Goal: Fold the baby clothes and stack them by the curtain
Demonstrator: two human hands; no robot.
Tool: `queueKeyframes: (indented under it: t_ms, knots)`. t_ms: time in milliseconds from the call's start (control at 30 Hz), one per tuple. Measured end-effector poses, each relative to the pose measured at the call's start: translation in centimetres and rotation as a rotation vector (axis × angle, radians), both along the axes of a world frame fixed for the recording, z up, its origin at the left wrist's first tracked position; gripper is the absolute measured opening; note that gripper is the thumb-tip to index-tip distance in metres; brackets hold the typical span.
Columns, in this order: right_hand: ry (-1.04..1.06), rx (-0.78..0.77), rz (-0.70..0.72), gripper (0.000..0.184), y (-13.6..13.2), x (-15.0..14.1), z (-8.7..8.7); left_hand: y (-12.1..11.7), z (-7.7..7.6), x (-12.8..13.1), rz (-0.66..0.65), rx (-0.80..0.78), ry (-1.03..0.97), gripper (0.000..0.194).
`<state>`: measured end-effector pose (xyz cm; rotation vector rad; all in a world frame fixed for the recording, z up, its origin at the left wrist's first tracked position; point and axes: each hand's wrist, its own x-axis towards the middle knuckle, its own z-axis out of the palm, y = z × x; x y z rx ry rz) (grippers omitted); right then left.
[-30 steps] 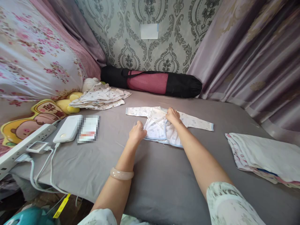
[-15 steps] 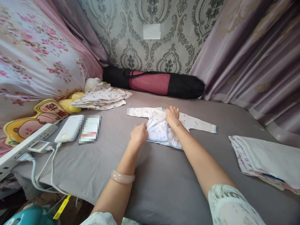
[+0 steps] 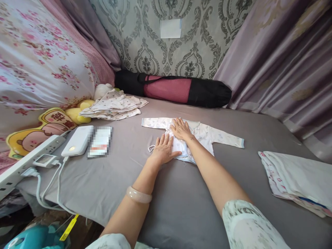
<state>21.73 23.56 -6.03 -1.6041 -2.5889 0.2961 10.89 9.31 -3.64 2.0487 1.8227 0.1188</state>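
A small white baby shirt (image 3: 203, 140) with pale prints and light blue trim lies spread on the grey sheet, both sleeves stretched out sideways. My left hand (image 3: 164, 149) rests flat on its lower left front, fingers spread. Higher up, near the collar, my right hand (image 3: 181, 129) presses flat on the chest with fingers extended. Neither hand grips anything. A thin white tie string (image 3: 151, 148) sticks out beside my left hand. Part of the shirt's front is hidden under both hands and my right forearm.
Folded printed clothes (image 3: 114, 105) lie at the back left, and folded white cloths (image 3: 298, 176) at the right. A white power bank (image 3: 77, 141), a blurred packet (image 3: 100, 141) and a power strip (image 3: 43, 154) are on the left. A black and pink bag (image 3: 168, 89) lies along the wall.
My left hand has let go of the shirt's edge and now lies flat on it. The right hand has opened and moved left across the chest. The tie string now shows.
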Motion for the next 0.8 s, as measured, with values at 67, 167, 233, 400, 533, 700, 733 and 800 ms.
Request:
queueKeyframes:
  t_ms: [67,167,233,400,533,700,733,800]
  knots:
    - [0.016,-0.006,-0.002,0.061,0.1,-0.1,0.0,0.1,0.1,-0.3,0.004,-0.014,-0.014,0.089]
    - [0.125,-0.095,-0.005,0.057,0.8,0.3,0.9,0.2,0.1,-0.7,-0.002,-0.005,-0.044,0.087]
    - [0.305,-0.098,-0.035,0.051,1.5,1.3,2.0,0.2,0.2,-0.6,-0.005,0.065,-0.057,0.073]
    - [0.452,-0.004,-0.131,0.037,2.3,6.4,4.9,0.4,0.7,1.0,0.142,0.301,-0.171,0.027]
    - [0.224,-0.083,-0.033,0.030,0.9,9.3,5.2,0.9,0.5,2.9,0.179,0.263,-0.238,0.035]
    - [0.050,-0.086,-0.085,0.032,-0.9,9.5,4.8,1.2,0.1,3.9,0.182,0.208,-0.233,0.037]
    - [0.028,-0.084,-0.098,0.031,-1.1,9.3,4.8,1.3,0.1,3.9,0.184,0.189,-0.237,0.035]
    - [-0.015,-0.082,-0.122,0.029,-1.3,9.1,4.9,1.3,0.2,3.8,0.186,0.149,-0.252,0.029]
